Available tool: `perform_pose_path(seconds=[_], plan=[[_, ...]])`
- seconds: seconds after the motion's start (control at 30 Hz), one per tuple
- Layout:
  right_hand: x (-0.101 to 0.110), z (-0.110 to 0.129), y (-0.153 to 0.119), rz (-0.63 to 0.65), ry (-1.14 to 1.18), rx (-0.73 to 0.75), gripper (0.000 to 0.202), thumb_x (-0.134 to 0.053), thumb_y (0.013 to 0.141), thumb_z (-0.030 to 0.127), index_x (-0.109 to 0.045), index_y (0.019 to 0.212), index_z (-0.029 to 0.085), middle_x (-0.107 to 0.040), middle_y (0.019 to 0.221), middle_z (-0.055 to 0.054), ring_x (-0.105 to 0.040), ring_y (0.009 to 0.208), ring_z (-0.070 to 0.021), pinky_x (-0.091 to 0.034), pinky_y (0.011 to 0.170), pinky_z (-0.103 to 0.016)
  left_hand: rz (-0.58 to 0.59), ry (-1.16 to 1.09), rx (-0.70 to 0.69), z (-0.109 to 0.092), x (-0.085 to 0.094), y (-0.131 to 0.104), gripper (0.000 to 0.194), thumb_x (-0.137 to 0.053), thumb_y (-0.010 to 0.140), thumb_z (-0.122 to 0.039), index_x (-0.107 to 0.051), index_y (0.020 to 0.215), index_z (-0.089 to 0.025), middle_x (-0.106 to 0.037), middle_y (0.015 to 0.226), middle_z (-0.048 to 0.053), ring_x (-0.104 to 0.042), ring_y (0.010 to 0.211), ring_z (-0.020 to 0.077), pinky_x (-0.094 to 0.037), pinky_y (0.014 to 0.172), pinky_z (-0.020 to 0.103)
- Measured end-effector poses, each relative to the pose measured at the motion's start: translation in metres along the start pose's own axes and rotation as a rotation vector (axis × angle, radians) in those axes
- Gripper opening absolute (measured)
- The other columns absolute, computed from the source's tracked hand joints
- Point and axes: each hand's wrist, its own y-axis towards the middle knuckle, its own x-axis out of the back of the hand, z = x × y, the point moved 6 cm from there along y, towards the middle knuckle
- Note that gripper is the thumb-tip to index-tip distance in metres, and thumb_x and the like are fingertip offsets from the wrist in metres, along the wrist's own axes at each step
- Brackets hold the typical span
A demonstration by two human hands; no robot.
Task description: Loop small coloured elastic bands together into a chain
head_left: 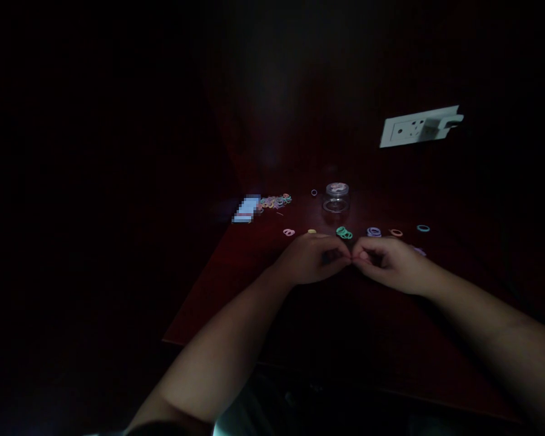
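Both my hands are just below frame ctr, fingertips meeting. L hand: thumb + index closed to a pinch, palm arched, small gap b/w thumb & index behind the tips. R hand: same pinch, mirrored, other fingers curled in. A thin reddish bit shows right b/w the tips, pinched from both sides; too small & dim to tell exactly what it is.

Small colored bands lie in a rough row just above my hands, l. to r.: pink bands, yellow band (partly hidden by L hand), green bands overlapping, bluish-purple bands, orange band, teal band. Purple band pokes out beside R hand, partly covered.

Farther up, l. of ctr: mixed-color pile next to a bright, pixelated slab. Clear jar w/ lid sits above the green ones; one pale ring lies just l. of it. All on a dark red table. Wall socket w/ plug, upper r. Rest v. dark.
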Motion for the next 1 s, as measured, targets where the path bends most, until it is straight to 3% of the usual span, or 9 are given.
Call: perform_pose_path(seconds=[0.13, 0.27, 0.4, 0.57, 0.7, 0.83, 1.0], plan=[[0.001, -0.003, -0.001, -0.002, -0.001, -0.007, 0.013, -0.058, 0.084, 0.028, -0.057, 0.075, 0.019, -0.049, 0.060, 0.003, -0.044, 0.054, -0.0109, -0.035, 0.050, -0.023, 0.012, -0.017, 0.041, 0.011, 0.012, -0.002, 0.008, -0.061, 0.085, -0.022, -0.067, 0.084, -0.016, -0.069, 0.076, 0.001, -0.062, 0.068, 0.0095, -0.049, 0.066, 0.023], [0.001, -0.003, -0.001, 0.002, 0.009, -0.010, 0.012, -0.058, 0.084, 0.028, -0.056, 0.076, 0.019, -0.049, 0.060, 0.003, -0.043, 0.054, -0.0111, -0.035, 0.050, -0.024, 0.010, -0.044, 0.138, 0.022, 0.021, -0.005, 0.014, -0.063, 0.085, -0.027, -0.068, 0.084, -0.014, -0.069, 0.075, 0.003, -0.062, 0.064, 0.0096, -0.048, 0.060, 0.022], [-0.003, 0.000, 0.000, 0.045, 0.006, -0.015, 0.012, -0.057, 0.084, 0.027, -0.055, 0.073, 0.020, -0.047, 0.060, 0.003, -0.043, 0.054, -0.0111, -0.036, 0.050, -0.024, 0.041, -0.103, 0.078, 0.012, 0.005, -0.004, 0.019, -0.068, 0.083, -0.033, -0.070, 0.092, -0.016, -0.073, 0.082, 0.003, -0.066, 0.072, 0.0109, -0.050, 0.068, 0.023], [-0.004, 0.002, 0.001, 0.046, -0.006, -0.017, 0.013, -0.056, 0.084, 0.027, -0.055, 0.073, 0.020, -0.047, 0.062, 0.003, -0.043, 0.055, -0.0115, -0.036, 0.051, -0.024, 0.070, -0.025, 0.073, 0.006, -0.007, 0.000, 0.010, -0.063, 0.085, -0.024, -0.071, 0.085, -0.018, -0.072, 0.079, 0.001, -0.064, 0.071, 0.0107, -0.049, 0.071, 0.025], [-0.004, -0.003, 0.000, 0.051, 0.010, -0.048, 0.013, -0.056, 0.086, 0.030, -0.060, 0.080, 0.019, -0.050, 0.063, 0.002, -0.046, 0.057, -0.0123, -0.037, 0.052, -0.025, 0.057, -0.029, 0.103, 0.022, 0.015, -0.005, 0.011, -0.062, 0.084, -0.021, -0.071, 0.087, -0.016, -0.071, 0.080, 0.002, -0.062, 0.070, 0.0100, -0.048, 0.068, 0.022], [-0.002, -0.008, -0.001, 0.038, 0.013, -0.058, 0.016, -0.056, 0.087, 0.033, -0.062, 0.084, 0.019, -0.053, 0.062, 0.002, -0.047, 0.056, -0.0126, -0.038, 0.052, -0.025, 0.010, 0.062, 0.307, 0.061, 0.050, -0.022, 0.012, -0.067, 0.080, -0.026, -0.074, 0.081, -0.016, -0.068, 0.078, 0.003, -0.060, 0.070, 0.0115, -0.047, 0.065, 0.023], [-0.001, -0.013, -0.002, 0.031, 0.010, -0.039, 0.018, -0.057, 0.088, 0.035, -0.063, 0.085, 0.019, -0.053, 0.061, 0.002, -0.047, 0.055, -0.0127, -0.037, 0.051, -0.025, 0.107, 0.019, 0.379, 0.087, 0.062, -0.041, 0.019, -0.070, 0.077, -0.032, -0.077, 0.084, -0.017, -0.068, 0.074, 0.002, -0.062, 0.070, 0.0116, -0.049, 0.072, 0.025]])
